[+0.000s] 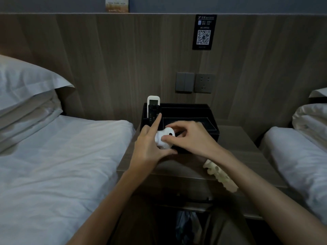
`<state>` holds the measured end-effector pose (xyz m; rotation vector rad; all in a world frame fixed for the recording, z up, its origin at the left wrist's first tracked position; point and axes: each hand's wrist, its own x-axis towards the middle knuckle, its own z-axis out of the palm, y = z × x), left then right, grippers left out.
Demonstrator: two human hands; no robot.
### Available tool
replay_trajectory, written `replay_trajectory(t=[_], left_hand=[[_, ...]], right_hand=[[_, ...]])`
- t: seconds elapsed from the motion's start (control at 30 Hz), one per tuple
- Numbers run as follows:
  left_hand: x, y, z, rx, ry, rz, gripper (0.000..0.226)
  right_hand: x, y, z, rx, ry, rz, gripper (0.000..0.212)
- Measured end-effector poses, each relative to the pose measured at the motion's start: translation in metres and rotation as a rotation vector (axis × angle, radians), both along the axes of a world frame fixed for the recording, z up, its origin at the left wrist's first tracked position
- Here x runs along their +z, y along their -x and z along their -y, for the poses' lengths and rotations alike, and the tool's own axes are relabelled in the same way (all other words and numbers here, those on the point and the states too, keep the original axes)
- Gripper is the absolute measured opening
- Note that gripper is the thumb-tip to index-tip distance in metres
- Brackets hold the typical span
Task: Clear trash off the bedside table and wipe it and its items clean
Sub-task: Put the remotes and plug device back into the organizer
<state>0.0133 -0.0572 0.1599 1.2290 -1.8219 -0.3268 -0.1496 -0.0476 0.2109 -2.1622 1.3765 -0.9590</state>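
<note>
Both hands, left hand (pixel 150 147) and right hand (pixel 192 137), pinch a white crumpled tissue (pixel 164 139) at the black organizer box (pixel 208 121) on the desk (pixel 247 147). Two remotes (pixel 153 108) stand in the box's left slot. QR placard (pixel 204 32) text unreadable.

A white-sheeted bed (pixel 58 156) is lying at the left, with plump white pillows (pixel 26 89) stacking at its head. A second white bed (pixel 300 152) is sitting at the right. On the wood-grain wall panel (pixel 115 59), a black QR-code placard (pixel 204 32) is hanging above a grey double switch (pixel 184 82) and a grey socket (pixel 204 83), which are sitting side by side.
</note>
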Motion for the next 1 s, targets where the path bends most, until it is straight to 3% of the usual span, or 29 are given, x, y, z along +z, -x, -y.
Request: replay_trajectory(t=[0.1,0.2,0.37,0.5,0.7,1.0], left_hand=[[0.005,0.005,0.001,-0.014,0.070,-0.061,0.108],[0.011,0.007,0.000,0.011,0.144,-0.107,0.096],[0.025,0.012,0.000,-0.047,0.284,-0.156,0.055],[0.032,0.028,0.002,-0.023,0.329,-0.240,0.043],[0.042,0.050,0.005,-0.003,0.324,-0.396,0.042],[0.042,0.032,0.041,-0.080,0.267,-0.148,0.043]], right_hand=[[0.009,0.010,0.002,-0.013,-0.078,0.095,0.042],[0.015,0.020,0.004,0.070,-0.254,0.364,0.041],[0.022,0.029,0.006,0.150,-0.357,0.617,0.039],[0.031,0.028,0.006,0.116,-0.266,0.606,0.036],[0.055,0.027,0.017,-0.012,-0.158,0.552,0.025],[0.076,0.042,0.065,-0.113,-0.191,0.365,0.017]])
